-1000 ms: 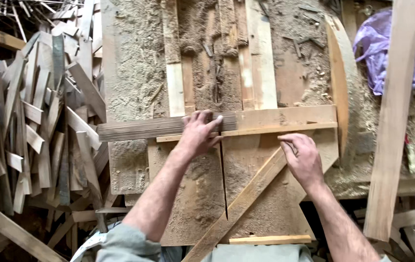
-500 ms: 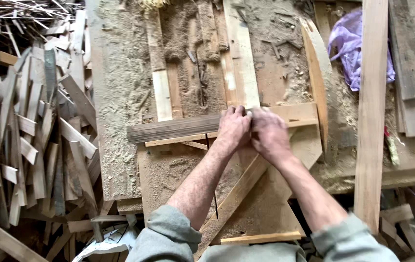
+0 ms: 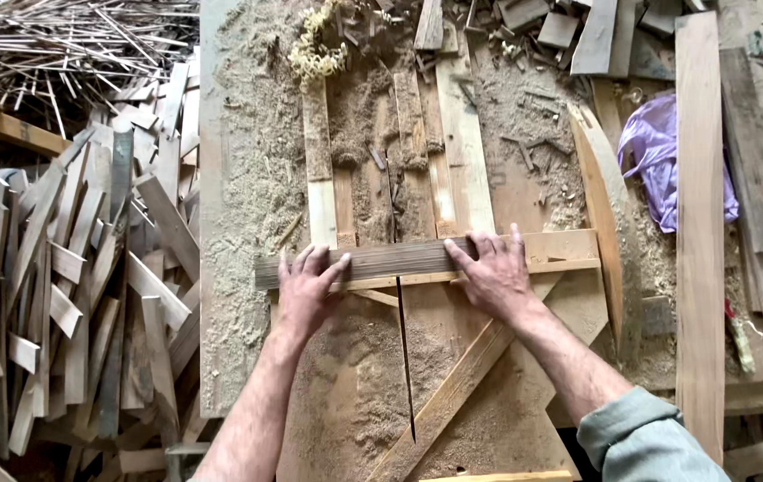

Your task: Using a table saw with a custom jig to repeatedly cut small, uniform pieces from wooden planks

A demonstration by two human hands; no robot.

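A dark weathered wooden slat [image 3: 381,260] lies crosswise on a sawdust-covered workbench [image 3: 248,196], resting against a pale wooden fence board [image 3: 560,245]. My left hand [image 3: 306,290] lies flat on the slat's left part, fingers spread. On its right part my right hand [image 3: 493,272] presses flat, fingers also spread. Between the two hands a narrow saw slot [image 3: 404,357] runs down the bench. A diagonal brace [image 3: 453,397] crosses below my right hand.
A heap of cut wooden offcuts [image 3: 69,295] fills the left side, with thin sticks [image 3: 60,45] behind it. Long planks [image 3: 698,223] lie along the right, next to a purple plastic bag [image 3: 658,152]. Wood shavings [image 3: 319,45] and small blocks [image 3: 560,27] sit at the far end.
My hands were close together on the slat; now they are spread apart, left hand further left and right hand further right. The view has shifted to the right.
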